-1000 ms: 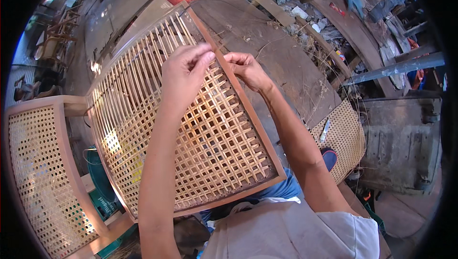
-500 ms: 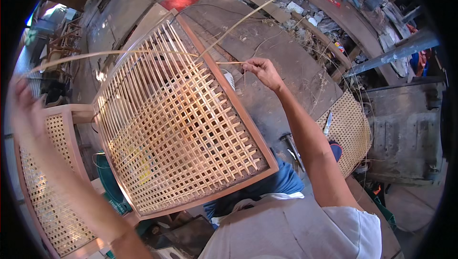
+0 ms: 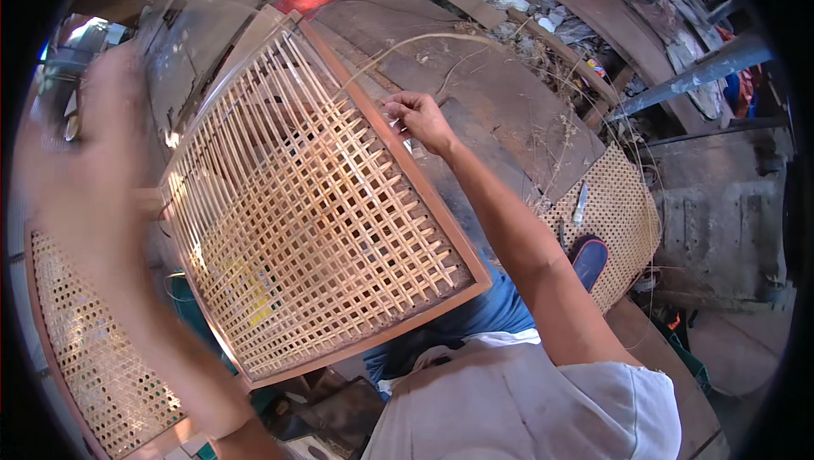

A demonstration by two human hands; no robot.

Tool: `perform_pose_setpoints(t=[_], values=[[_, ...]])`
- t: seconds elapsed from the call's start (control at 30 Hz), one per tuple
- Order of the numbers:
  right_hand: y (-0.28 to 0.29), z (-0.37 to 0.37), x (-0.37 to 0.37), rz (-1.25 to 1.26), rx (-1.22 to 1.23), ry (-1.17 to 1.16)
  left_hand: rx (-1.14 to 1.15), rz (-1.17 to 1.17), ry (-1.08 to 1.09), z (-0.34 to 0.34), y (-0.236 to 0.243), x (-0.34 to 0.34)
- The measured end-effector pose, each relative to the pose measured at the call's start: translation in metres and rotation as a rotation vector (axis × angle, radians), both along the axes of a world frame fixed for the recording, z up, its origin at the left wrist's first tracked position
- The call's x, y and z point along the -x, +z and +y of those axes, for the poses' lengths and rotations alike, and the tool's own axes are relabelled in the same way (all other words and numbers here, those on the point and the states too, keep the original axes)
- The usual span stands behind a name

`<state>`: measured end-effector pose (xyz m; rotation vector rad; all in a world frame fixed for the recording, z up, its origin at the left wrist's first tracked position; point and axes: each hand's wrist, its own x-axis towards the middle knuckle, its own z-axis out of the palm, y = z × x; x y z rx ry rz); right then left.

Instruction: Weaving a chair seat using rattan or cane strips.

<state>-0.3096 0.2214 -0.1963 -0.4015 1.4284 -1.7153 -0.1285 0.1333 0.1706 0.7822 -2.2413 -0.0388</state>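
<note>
A wooden frame point(image 3: 405, 170) stands tilted in front of me, partly woven with cane webbing point(image 3: 318, 223). Its upper left part carries mostly parallel strands, while the lower part is an open square lattice. My right hand point(image 3: 420, 121) is at the frame's upper right edge, fingertips pinched together on a thin cane strand, largely hidden by the fingers. A longer cane strand point(image 3: 424, 37) arcs from that edge out to the right. My left hand point(image 3: 89, 138) is raised left of the frame, heavily smeared by motion. Its fingers and anything in them cannot be made out.
Another caned panel point(image 3: 93, 358) in a wooden frame is at the left. To the right lies a caned piece point(image 3: 623, 231) with a knife point(image 3: 580, 204) and a dark slipper point(image 3: 589, 261) on it. A metal bar point(image 3: 691, 78), boards and rubble fill the upper right.
My right hand has moved left, close against the frame edge. My left hand has swung up and slightly right. The long strand on the right now arcs lower and reaches less far up.
</note>
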Motion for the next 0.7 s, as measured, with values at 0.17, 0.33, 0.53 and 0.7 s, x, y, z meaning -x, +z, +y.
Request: perform_pose_setpoints(t=[0.17,0.33,0.53,0.7], values=[[0.018,-0.008,-0.009,-0.072,0.050,0.016,0.584,-0.418,-0.486,-0.015,-0.096,0.058],[0.015,-0.006,-0.001,-0.113,0.061,-0.012,-0.224,-0.654,-0.297,-0.029,-0.132,0.056],[0.012,-0.012,-0.006,-0.203,0.108,-0.032,-0.657,-0.217,-0.281,-0.044,-0.161,0.052],[0.013,-0.010,-0.003,-0.220,0.112,-0.028,-0.824,-0.098,-0.377,-0.037,-0.165,0.051]])
